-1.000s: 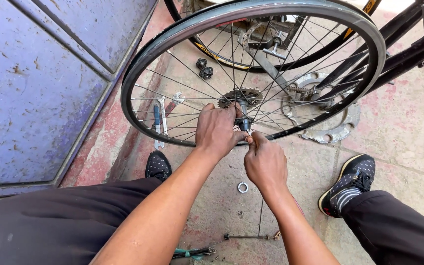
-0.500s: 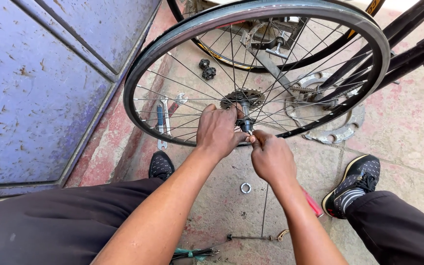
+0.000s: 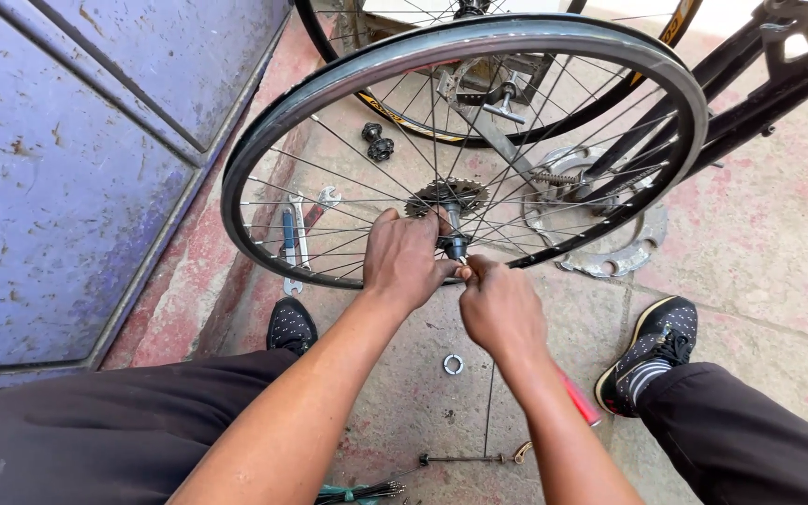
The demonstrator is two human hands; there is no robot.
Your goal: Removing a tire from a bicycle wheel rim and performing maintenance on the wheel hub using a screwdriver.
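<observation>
Right now your left hand (image 3: 404, 257) and right hand (image 3: 499, 304) meet at the axle end (image 3: 457, 249) of the black spoked bicycle wheel (image 3: 465, 42), fingers clamped on it. Round you on the stone floor (image 3: 759, 224) lie a small silver nut (image 3: 453, 364), flat wrenches (image 3: 294, 245) and a thin skewer rod (image 3: 465, 458); spokes crowd your knuckles.

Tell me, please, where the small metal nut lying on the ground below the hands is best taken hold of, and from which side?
Probably by its outer rim, from straight above. The metal nut lies flat on the paving, hole upward, so fingertips can pinch opposite edges. It lies apart from the thin skewer rod and the red-handled tool, and the space directly over it looks free, just below the right hand.
</observation>
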